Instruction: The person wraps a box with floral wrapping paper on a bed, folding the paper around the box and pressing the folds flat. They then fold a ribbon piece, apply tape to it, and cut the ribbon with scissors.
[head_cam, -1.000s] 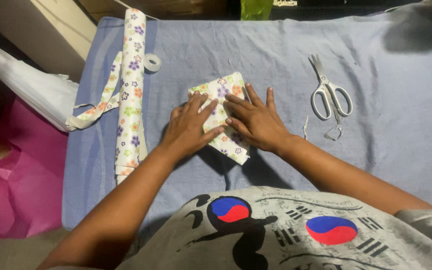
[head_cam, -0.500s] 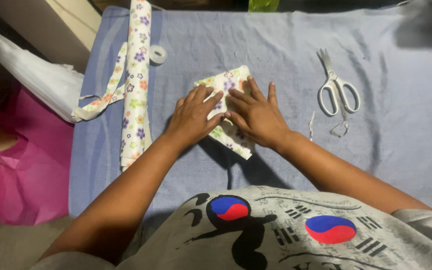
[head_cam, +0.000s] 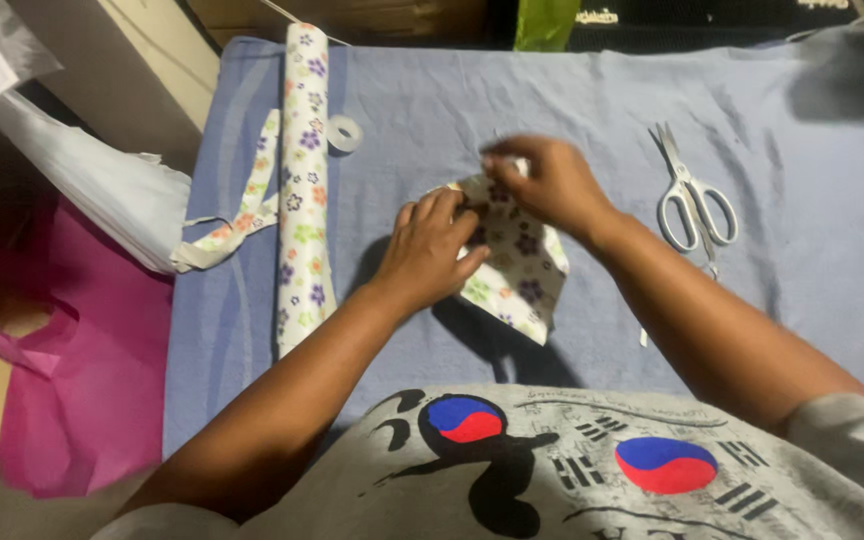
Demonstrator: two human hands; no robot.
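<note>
Head view: both hands [head_cam: 432,250] press floral-wrapped package [head_cam: 517,270].

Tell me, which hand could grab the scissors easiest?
Probably the right hand: it pinches the floral wrapped parcel nearest the white-handled metal scissors. The left hand presses the parcel farther away.

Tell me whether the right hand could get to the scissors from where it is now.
Probably yes. The right hand is pinching the top edge of the floral-wrapped package, and the scissors lie just to its right on the blue cloth, with only bare cloth between. It would need to let go first.
</note>
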